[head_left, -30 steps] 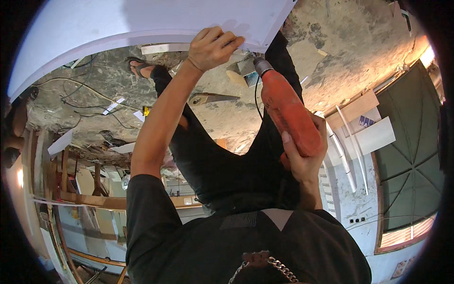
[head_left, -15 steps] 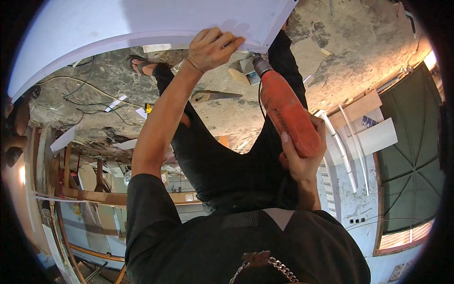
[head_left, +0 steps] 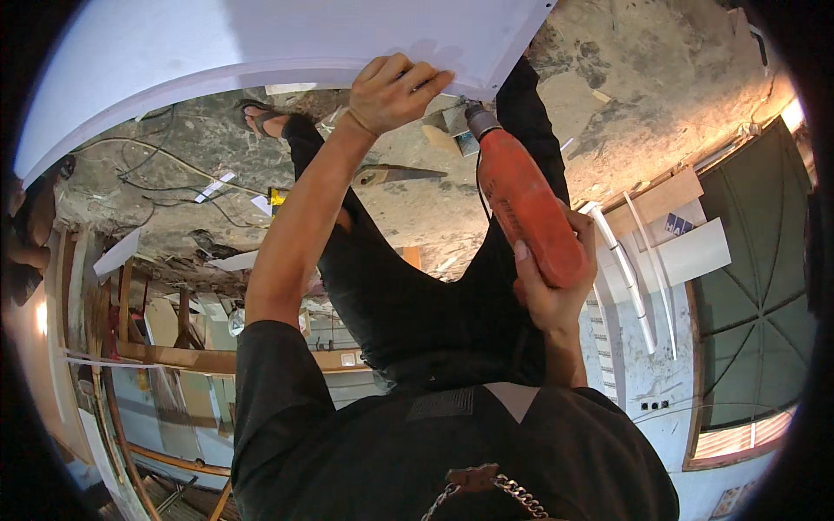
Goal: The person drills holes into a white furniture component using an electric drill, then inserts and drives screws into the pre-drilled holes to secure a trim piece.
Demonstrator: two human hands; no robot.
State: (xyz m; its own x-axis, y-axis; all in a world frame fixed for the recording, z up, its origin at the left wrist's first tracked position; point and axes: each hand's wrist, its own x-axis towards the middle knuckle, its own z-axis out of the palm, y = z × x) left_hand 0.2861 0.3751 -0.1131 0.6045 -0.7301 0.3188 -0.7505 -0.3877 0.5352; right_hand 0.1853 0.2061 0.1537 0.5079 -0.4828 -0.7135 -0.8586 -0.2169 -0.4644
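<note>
A large white panel (head_left: 330,35) with a raised rim spans the top of the view. My left hand (head_left: 398,91) is closed at its near edge, close to the corner, with the fingers bent over the rim. In my right hand (head_left: 560,295) is a red power drill (head_left: 528,200), held by its rear grip. The drill's dark chuck points up at the panel's corner, just right of my left hand. Whether the bit's tip touches the panel I cannot make out. My right fingers are partly hidden behind the drill's body.
On the stained floor between my legs lies a handsaw (head_left: 404,174). Dark cables (head_left: 165,187) and white scraps are scattered to the left. Beyond my right arm are a white tube (head_left: 627,278), board pieces (head_left: 686,247) and a green panelled shutter (head_left: 751,286). Wooden framing (head_left: 174,356) stands at lower left.
Almost nothing differs. My left hand and forearm have shifted very slightly right, along with the panel's edge. The drill stays at the panel's corner.
</note>
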